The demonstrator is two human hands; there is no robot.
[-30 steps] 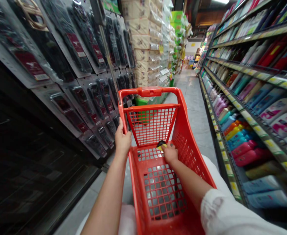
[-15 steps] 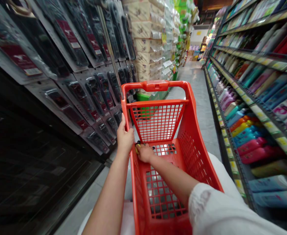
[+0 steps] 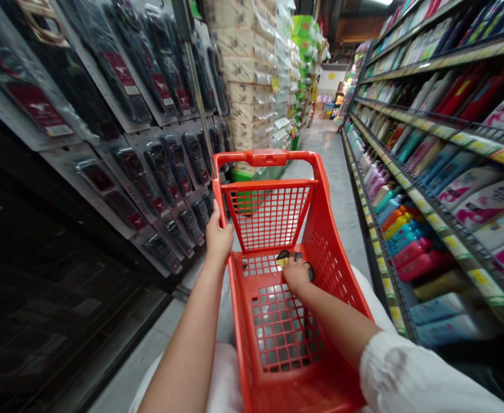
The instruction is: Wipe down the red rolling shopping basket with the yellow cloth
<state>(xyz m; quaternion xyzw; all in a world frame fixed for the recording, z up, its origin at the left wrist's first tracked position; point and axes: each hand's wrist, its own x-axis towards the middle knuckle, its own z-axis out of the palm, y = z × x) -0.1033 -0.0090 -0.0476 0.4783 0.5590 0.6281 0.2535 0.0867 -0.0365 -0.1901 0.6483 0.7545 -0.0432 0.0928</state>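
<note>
A red plastic shopping cart (image 3: 278,378) stands before me, with a grid flap (image 3: 271,218) inside its handle end. My left hand (image 3: 218,236) is wrapped round the cart's left rim, thumb pointing up. Inside the basket, my right hand (image 3: 297,274) is low over the floor near the right wall. Its curled fingers hold a small black and yellow thing (image 3: 283,259), whose kind I cannot make out. Part of it is hidden by the hand, and dark parts show on both sides of the fingers.
Packaged belts (image 3: 127,74) hang on the left rack. A thin metal pole (image 3: 200,109) rises at the cart's left corner. Beyond stand stacked paper packs (image 3: 243,74) and green boxes (image 3: 302,34). Shelves of bottles (image 3: 411,252) line the right side of a grey aisle floor (image 3: 321,155).
My right hand has moved from the basket's left wall to its right side with the black and yellow thing. My left hand keeps its grip; the view has turned slightly right.
</note>
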